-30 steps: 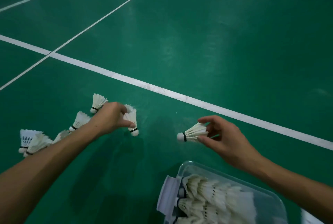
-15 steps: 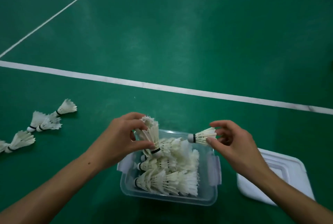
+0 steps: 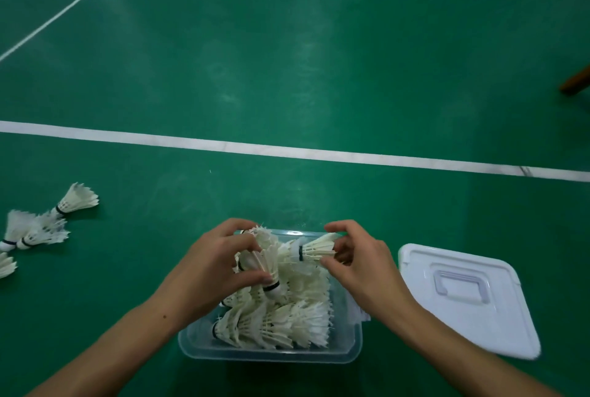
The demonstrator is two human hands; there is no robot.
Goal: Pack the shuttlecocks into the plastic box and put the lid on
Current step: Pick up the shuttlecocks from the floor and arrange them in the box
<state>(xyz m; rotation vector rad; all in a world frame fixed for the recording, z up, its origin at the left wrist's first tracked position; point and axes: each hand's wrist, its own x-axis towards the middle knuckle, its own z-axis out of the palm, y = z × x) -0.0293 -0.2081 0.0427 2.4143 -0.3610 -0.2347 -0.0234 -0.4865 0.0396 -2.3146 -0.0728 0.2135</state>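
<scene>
Clear plastic box [image 3: 271,354], left hand [image 3: 210,272] gripping shuttlecocks [image 3: 266,265], right hand [image 3: 357,264] pinching another shuttlecock [image 3: 314,249]

Over the box [image 3: 271,353] both hands crowd the opening: the left hand [image 3: 210,272] covers its left half, the right hand [image 3: 357,265] its right. Shuttlecocks [image 3: 281,323] fill the box to the rim. Just right of the box lies the lid [image 3: 463,301], flat on the floor [image 3: 287,61]. Well left of the box, loose shuttlecocks [image 3: 41,224] dot the floor. Beyond the box the floor is open, past a white line [image 3: 287,151].
</scene>
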